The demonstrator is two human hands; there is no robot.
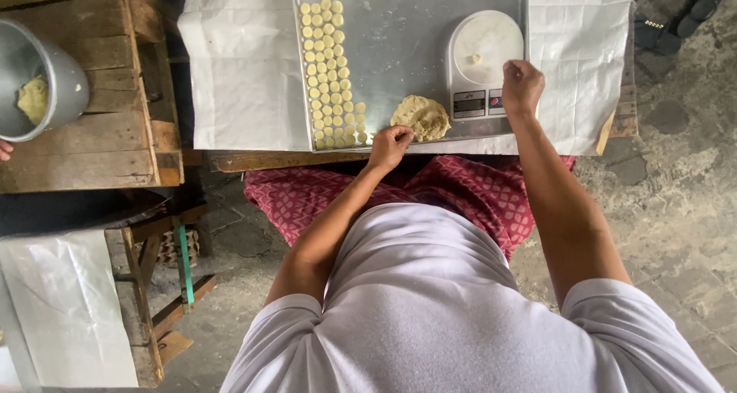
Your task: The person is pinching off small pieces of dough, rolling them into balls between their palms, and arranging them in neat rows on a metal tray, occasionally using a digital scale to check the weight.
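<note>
Two hands work over a metal tray (pixel 399 24). Left hand (pixel 389 146), fingers curled shut, touches the dough lump (pixel 421 117) at the tray's near edge, beside rows of small dough pieces (pixel 330 74). Right hand (pixel 522 86) (closed in a pinch; contents unclear) hovers at the kitchen scale (pixel 484 63) by the tray's right edge.

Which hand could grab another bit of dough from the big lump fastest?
Probably the left hand. It sits right beside the dough lump at the near edge of the metal tray. The right hand is farther off, up by the white kitchen scale, where a small dough piece lies.
</note>
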